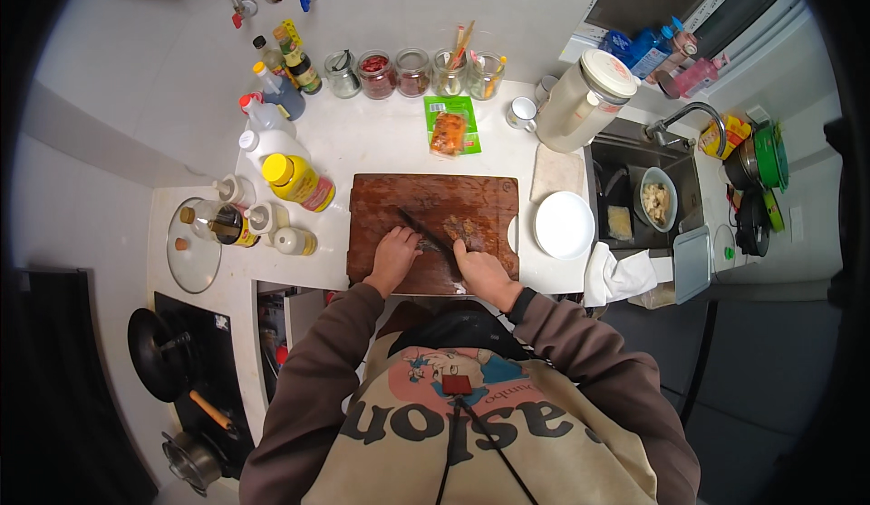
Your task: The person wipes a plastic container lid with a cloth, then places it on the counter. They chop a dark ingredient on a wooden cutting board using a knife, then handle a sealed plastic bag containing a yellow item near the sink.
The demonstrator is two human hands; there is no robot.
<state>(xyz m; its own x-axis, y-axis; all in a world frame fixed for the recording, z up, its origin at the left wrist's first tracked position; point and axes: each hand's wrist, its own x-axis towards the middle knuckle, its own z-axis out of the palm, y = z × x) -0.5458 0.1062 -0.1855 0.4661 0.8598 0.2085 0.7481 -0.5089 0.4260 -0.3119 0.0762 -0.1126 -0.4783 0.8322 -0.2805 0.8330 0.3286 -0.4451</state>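
Note:
A brown wooden cutting board (380, 196) lies on the white counter in front of me. My right hand (484, 272) grips a dark-bladed kitchen knife (427, 228), whose blade slants up and left across the board. On the left of the blade, my left hand (395, 253) rests with curled fingers, touching a small dark piece of food (426, 244) that is partly hidden by the fingers and knife. Chopped brown bits (461, 226) lie in a small heap to the right of the blade.
A white bowl (564, 225) stands right of the board, near a large jug (586, 101). Behind the board lies a green food packet (469, 114). Bottles, including a yellow-capped one (299, 182), line the left. The sink (690, 196) holds a bowl of pale pieces (656, 203).

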